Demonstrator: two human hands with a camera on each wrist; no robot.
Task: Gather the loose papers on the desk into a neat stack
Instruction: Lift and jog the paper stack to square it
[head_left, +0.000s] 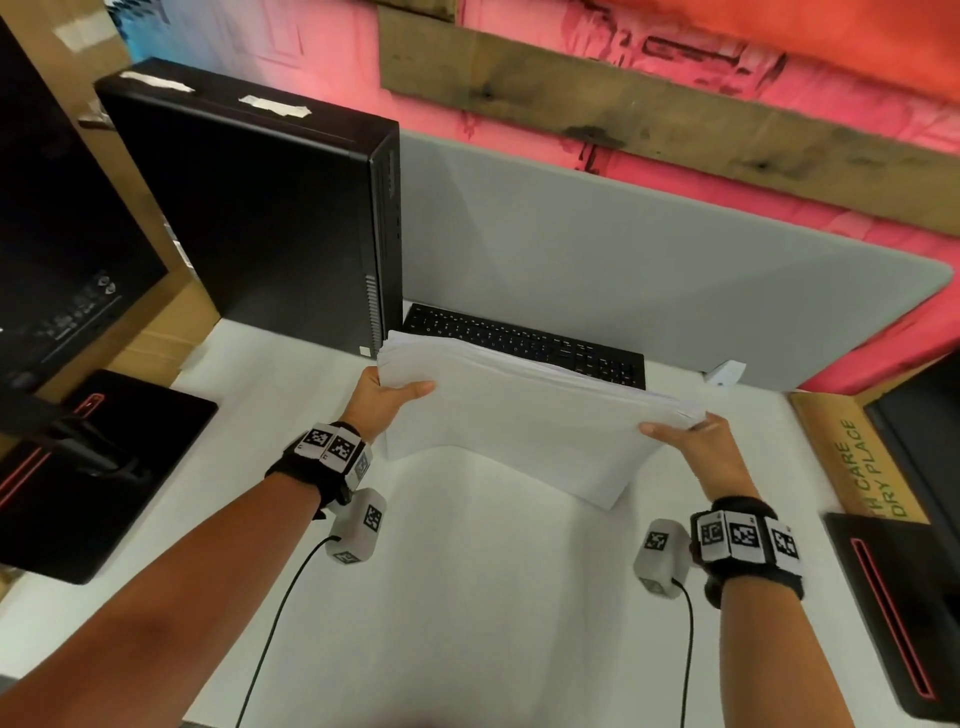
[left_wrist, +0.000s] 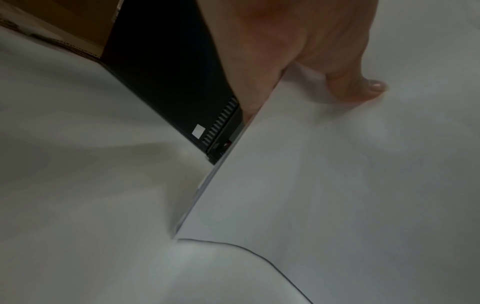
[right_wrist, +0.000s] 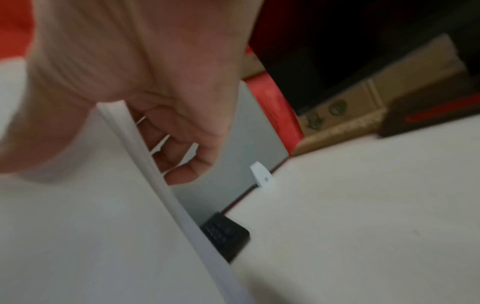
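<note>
The smooth white desk top (head_left: 467, 597) lay bare and pale under my forearms, closed at the back by a grey fabric divider panel (head_left: 649, 270) with a pink and red painted wall (head_left: 519, 67) above it. At the far left a black flat monitor base with a red stripe (head_left: 78, 467) sat on the desk edge, brown cardboard (head_left: 156, 338) behind it. Next stood a tall black computer tower (head_left: 260, 218), upright against the divider's left end. My left hand (head_left: 387, 397) gripped the left edge of the thick white stack of paper sheets (head_left: 519, 426), thumb flat on the near face, fingers hidden behind. The stack stood tilted on its lower edge on the desk, just in front of the black flat keyboard (head_left: 524, 340), whose keys showed above the sheets' uneven top edges. My right hand (head_left: 696, 441) held the right edge, thumb in front; the right wrist view showed the fingers (right_wrist: 187, 144) curled behind the sheets. Further right, a brown cardboard box with green print (head_left: 857, 457) and another black base with a red stripe (head_left: 893, 613) bordered the desk. Open white surface stretched between my wrists, toward me.
</note>
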